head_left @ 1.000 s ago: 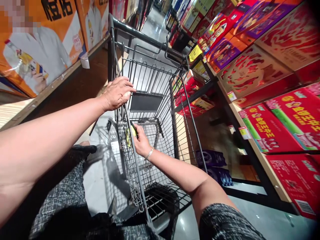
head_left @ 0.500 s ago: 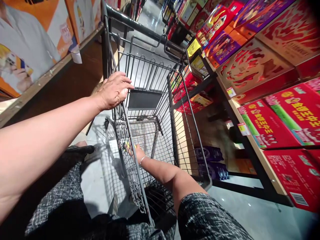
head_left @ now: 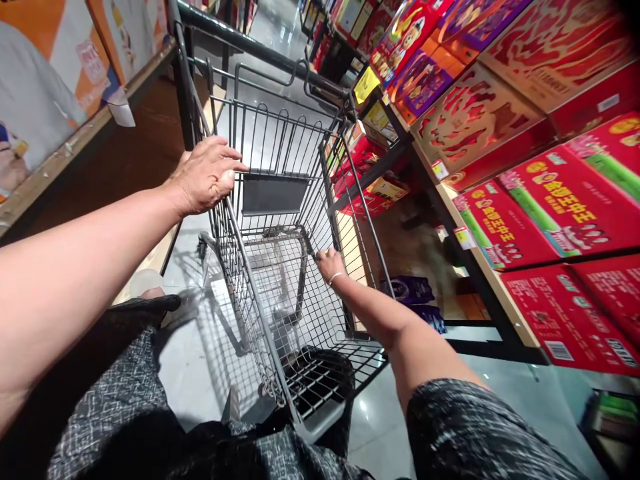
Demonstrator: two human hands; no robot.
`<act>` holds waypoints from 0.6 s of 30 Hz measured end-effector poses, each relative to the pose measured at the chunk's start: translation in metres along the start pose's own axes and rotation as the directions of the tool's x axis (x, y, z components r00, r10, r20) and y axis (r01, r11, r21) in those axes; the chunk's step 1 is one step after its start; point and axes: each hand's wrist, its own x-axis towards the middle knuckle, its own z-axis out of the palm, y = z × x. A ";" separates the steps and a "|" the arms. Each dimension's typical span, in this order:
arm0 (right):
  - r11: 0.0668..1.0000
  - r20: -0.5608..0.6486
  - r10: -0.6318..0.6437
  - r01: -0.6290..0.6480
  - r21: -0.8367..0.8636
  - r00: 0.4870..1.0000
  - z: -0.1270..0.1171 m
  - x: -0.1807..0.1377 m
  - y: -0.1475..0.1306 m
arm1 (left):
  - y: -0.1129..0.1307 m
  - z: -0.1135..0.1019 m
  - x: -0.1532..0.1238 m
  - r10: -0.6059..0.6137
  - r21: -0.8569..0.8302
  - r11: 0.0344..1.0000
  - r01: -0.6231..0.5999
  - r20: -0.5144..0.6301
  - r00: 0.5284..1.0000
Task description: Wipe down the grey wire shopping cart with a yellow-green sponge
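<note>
Okay so, someone's leaning over a wire shopping cart (head_left: 267,320), with the two hands doing different jobs. The left hand (head_left: 207,175) is curling over the cart's left rim and holding on, probably because that's steadying the cart and propping up the lean. The right hand (head_left: 330,267) is hanging lower, inside the cart by its right wall, fingers closing around a small yellow thing (head_left: 327,253). Only a speck of yellow is peeking out, so there's no telling what it is. It's presumably being bunched in the fist so it's not slipping loose. Whether the knuckles are touching the wire, can't tell from this angle.

Past the cart's right edge, red boxes (head_left: 555,200) are sitting stacked on a shelf (head_left: 514,308), printed sides showing, likely so shoppers are spotting them easily. A price tag (head_left: 465,238) is hanging on the shelf's front edge. Purple packs (head_left: 411,289) are lying lower down.
</note>
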 end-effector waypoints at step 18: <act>0.984 0.168 0.047 -0.074 0.161 0.985 0.037 -0.039 -0.048 | 0.004 0.008 -0.006 0.018 -0.092 0.996 -0.021 -0.034 0.999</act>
